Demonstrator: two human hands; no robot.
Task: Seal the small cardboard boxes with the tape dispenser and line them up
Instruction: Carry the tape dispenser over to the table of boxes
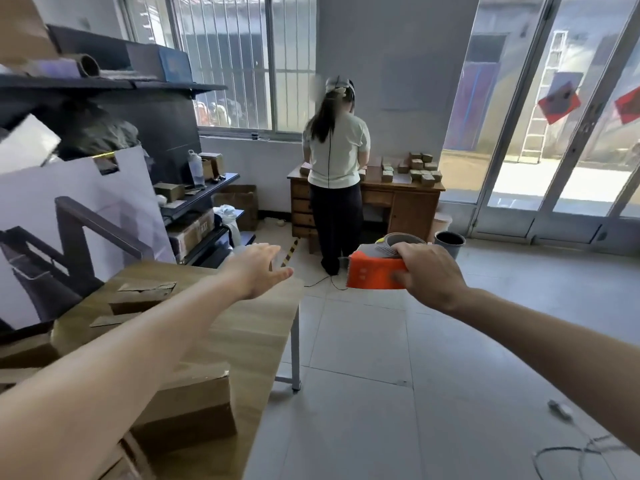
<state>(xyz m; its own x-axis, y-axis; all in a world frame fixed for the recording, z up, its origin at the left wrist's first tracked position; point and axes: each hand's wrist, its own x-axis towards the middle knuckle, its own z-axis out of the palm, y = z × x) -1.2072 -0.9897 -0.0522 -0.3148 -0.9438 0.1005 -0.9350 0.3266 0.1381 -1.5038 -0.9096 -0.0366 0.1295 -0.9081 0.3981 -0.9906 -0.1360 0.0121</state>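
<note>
While the tape dispenser (375, 273) sits gripped in the right hand (429, 275) out past the surface's (249, 334) right edge, over the floor, the left hand (259, 271) hovers spread above the far corner, so nothing steadies the small boxes (138, 301); they'd probably skid under tape imo.

No complete word, number or brand is legible.

- White board (79, 202), 9 o'clock: large dark block strokes, partly hidden and cut off at the frame edge. They may form part of a capital letter, but which one cannot be told.
- Carton (192, 230), 10 o'clock: dark printed marks on its side, too blurred to read.
- Red diamond signs (558, 102) on the glass door (519, 168), 2 o'clock: dark markings, unreadable.
- Orange tape dispenser (375, 273), near centre: two small pale marks on its side, illegible.
</note>
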